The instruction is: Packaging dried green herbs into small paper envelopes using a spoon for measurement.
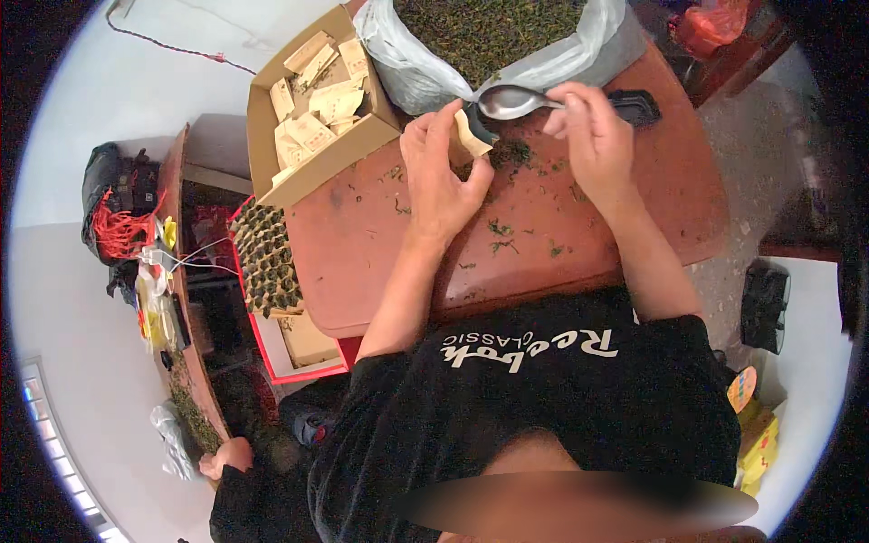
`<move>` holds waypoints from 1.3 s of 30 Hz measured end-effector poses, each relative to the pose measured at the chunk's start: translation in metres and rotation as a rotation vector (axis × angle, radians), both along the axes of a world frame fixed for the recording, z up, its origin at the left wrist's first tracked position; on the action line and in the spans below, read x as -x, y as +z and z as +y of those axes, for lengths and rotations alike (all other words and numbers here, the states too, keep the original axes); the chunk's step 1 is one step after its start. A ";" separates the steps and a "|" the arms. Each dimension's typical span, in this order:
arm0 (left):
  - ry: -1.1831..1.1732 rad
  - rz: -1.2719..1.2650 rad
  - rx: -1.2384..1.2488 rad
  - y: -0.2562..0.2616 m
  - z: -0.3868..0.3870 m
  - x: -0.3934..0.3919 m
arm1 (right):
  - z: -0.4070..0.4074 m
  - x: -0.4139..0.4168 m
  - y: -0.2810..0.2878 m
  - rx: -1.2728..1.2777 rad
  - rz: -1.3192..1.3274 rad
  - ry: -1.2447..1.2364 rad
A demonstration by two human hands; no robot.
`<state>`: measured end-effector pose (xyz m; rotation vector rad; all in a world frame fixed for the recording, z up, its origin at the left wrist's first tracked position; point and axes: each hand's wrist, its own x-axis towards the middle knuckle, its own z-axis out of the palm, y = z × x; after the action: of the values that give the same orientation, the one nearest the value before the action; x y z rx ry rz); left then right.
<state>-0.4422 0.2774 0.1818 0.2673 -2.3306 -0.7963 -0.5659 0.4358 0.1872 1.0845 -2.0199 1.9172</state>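
My left hand (438, 170) pinches a small kraft paper packet (468, 138) whose mouth faces up and to the right, with a dark inside. In my right hand (597, 139) is a metal spoon (510, 102), gripped by its handle. The spoon's bowl is just above the packet's mouth; whether they touch, I cannot tell. Beyond both hands stands a large plastic bag (577, 54) of dried, dark green leaves (495, 34) that look like tea. Loose leaf bits (512, 155) lie on the reddish-brown table (543, 261) under my hands.
A cardboard box (322, 159) with several paper packets (312, 132) sits at the table's left. Below it, a red-edged box (271, 370) holds rows of upright open packets (268, 258). Right, a black plastic tray (636, 108). Another person's hand (227, 458) is at lower left.
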 end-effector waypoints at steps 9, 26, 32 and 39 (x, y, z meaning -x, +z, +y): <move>0.085 -0.043 0.144 0.000 0.000 -0.001 | 0.009 -0.006 0.008 0.079 -0.098 0.070; 0.009 -0.077 0.120 -0.001 0.003 0.000 | 0.005 0.001 0.004 -0.106 -0.222 0.218; -0.042 -0.087 0.061 0.001 0.000 -0.003 | 0.014 0.012 0.007 -0.136 -0.236 0.373; -0.049 -0.102 0.008 0.003 0.000 -0.004 | 0.018 0.017 0.006 -0.161 -0.222 0.526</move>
<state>-0.4381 0.2775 0.1844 0.2533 -2.4443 -0.8141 -0.5829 0.4536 0.1934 1.6451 -2.1977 2.2258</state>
